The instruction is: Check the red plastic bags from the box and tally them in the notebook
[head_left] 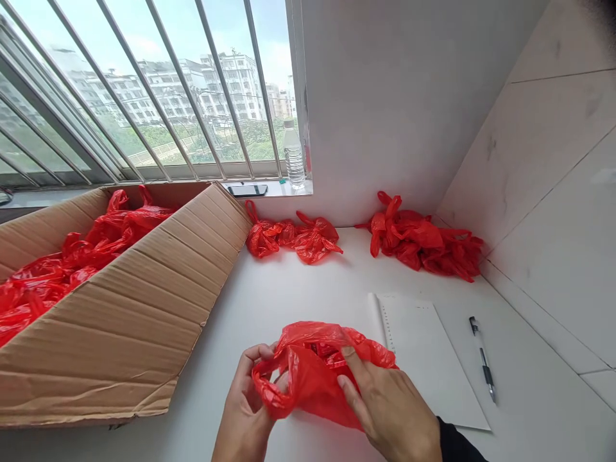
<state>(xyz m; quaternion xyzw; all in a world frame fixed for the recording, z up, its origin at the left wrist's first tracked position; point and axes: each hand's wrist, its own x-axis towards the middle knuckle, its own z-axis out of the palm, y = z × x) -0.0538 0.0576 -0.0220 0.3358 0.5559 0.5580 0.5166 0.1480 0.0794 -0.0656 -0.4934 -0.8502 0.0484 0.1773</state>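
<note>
A red plastic bag [323,391] is held over the white table, its mouth facing up and partly spread. My left hand [253,398] is closed on its left side, with fingers passing through a handle loop. At the right side, my right hand [387,398] grips the bag near the mouth, thumb and forefinger at the opening and the other fingers hidden. Crumpled red, shiny material [330,354] shows inside; I cannot make out what it is.
A cardboard box [139,308] holding several red bags [110,231] stands at left. Knotted red bags [315,239] and a red pile [418,240] lie along the wall. A notebook [428,359] and pen [484,360] are at right. A bottle [293,157] and phone [247,190] occupy the sill.
</note>
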